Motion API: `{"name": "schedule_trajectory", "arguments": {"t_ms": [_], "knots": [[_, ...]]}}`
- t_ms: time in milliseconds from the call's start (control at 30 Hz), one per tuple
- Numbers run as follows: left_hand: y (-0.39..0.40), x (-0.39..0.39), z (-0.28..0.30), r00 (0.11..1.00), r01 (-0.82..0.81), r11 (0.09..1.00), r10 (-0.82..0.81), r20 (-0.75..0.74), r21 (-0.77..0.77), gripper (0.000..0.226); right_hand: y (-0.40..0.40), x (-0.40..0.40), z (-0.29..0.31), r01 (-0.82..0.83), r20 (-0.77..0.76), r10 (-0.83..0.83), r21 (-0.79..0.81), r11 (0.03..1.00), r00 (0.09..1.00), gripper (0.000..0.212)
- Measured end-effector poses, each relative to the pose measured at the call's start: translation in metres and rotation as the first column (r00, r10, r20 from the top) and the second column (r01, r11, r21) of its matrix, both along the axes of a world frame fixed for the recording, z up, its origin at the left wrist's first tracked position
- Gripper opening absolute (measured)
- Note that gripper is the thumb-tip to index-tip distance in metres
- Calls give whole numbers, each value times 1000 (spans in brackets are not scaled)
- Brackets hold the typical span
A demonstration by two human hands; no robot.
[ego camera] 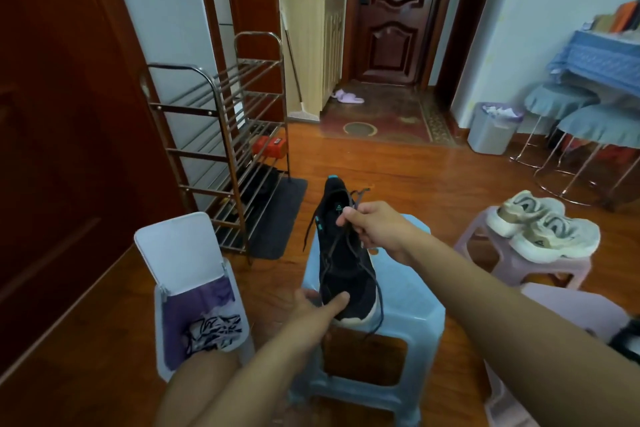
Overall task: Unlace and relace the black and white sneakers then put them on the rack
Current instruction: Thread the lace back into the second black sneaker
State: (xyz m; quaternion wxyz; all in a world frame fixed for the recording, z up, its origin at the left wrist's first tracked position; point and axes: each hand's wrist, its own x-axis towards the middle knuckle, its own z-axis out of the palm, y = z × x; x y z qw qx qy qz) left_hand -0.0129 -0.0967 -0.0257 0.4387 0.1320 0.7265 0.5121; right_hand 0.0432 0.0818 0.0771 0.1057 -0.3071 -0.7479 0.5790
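A black sneaker (343,253) with a pale sole and teal accents stands toe-down, heel up, on a light blue plastic stool (412,308). My left hand (317,305) grips its toe end, thumb across the upper. My right hand (375,225) pinches the dark lace (356,199) near the tongue and holds it taut; loose lace hangs down past the toe. The metal shoe rack (221,135) stands to the left against the wall. A pair of white sneakers (543,229) sits on a pink stool (540,263) to the right.
A white lidded bin (194,291) stands open at my left knee with purple lining and patterned cloth inside. A dark mat (277,218) lies by the rack. A grey waste bin (493,128) and covered stools stand at the right. Another pink stool (568,305) is near my right arm.
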Motion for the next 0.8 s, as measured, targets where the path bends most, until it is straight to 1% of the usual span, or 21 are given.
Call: {"name": "schedule_trajectory", "arguments": {"t_ms": [33, 100, 133, 167, 200, 233, 267, 300, 333, 367, 400, 433, 467, 500, 533, 600, 667, 733, 800], "knots": [[-4, -1, 6, 1000, 3, 1000, -3, 9, -28, 38, 1, 0, 0, 15, 5, -15, 15, 1000, 1000, 36], [-17, -1, 19, 998, 51, 998, -50, 26, -28, 31, 3, 1, 2, 28, -2, -28, 30, 999, 1000, 35], [-24, -1, 27, 992, 108, 994, -110, 59, 35, 30, 4, 1, 5, 24, -9, -24, 32, 999, 1000, 34], [-30, 2, 37, 976, 183, 972, -198, 95, 148, 28, 4, 1, 7, 14, -10, -13, 33, 999, 1000, 34], [-36, 5, 48, 951, 268, 927, -298, 83, 260, 27, 4, 0, 9, 0, -5, 1, 35, 999, 1000, 33], [-41, 8, 60, 921, 367, 866, -389, -5, 339, 25, 3, -1, 9, -14, 5, 14, 36, 999, 1000, 33], [-44, 10, 70, 887, 458, 808, -442, -134, 370, 22, 2, -2, 9, -27, 15, 27, 37, 999, 1000, 33], [-42, 9, 73, 839, 542, 760, -467, -279, 357, 23, 2, -2, 10, -37, 24, 36, 38, 999, 999, 33], [-38, 6, 75, 759, 623, 728, -476, -444, 285, 26, 2, -3, 9, -43, 33, 41, 39, 998, 999, 33], [-31, 1, 70, 607, 696, 706, -482, -632, 130, 30, 2, -3, 10, -46, 43, 44, 40, 998, 998, 33], [-25, -5, 62, 381, 723, 687, -483, -789, -71, 36, 2, -4, 11, -48, 53, 45, 41, 998, 998, 34], [-20, -12, 51, 135, 698, 665, -485, -864, -264, 41, 3, -4, 13, -50, 63, 47, 39, 998, 997, 34], [-17, -18, 39, -60, 657, 644, -475, -878, -393, 46, 4, -3, 13, -51, 76, 48, 41, 998, 996, 35], [-15, -21, 30, -171, 633, 626, -461, -871, -455, 48, 4, -3, 15, -51, 91, 47, 46, 998, 995, 35], [-14, -22, 23, -231, 621, 617, -446, -865, -484, 49, 5, -4, 16, -48, 100, 42, 52, 997, 994, 35], [-12, -21, 17, -293, 630, 608, -390, -873, -483, 50, 10, -10, 24, -5, 56, 3, 41, 999, 998, 33], [-9, -20, 15, -308, 642, 614, -342, -888, -459, 48, 23, -21, 42, 105, -82, -107, -27, 994, 991, 30], [-6, -23, 16, -286, 648, 623, -336, -898, -439, 45, 44, -34, 69, 201, -240, -224, -119, 972, 944, 28], [-4, -25, 20, -291, 654, 605, -353, -889, -454, 46, 63, -47, 98, 242, -379, -310, -219, 945, 872, 27]]}}
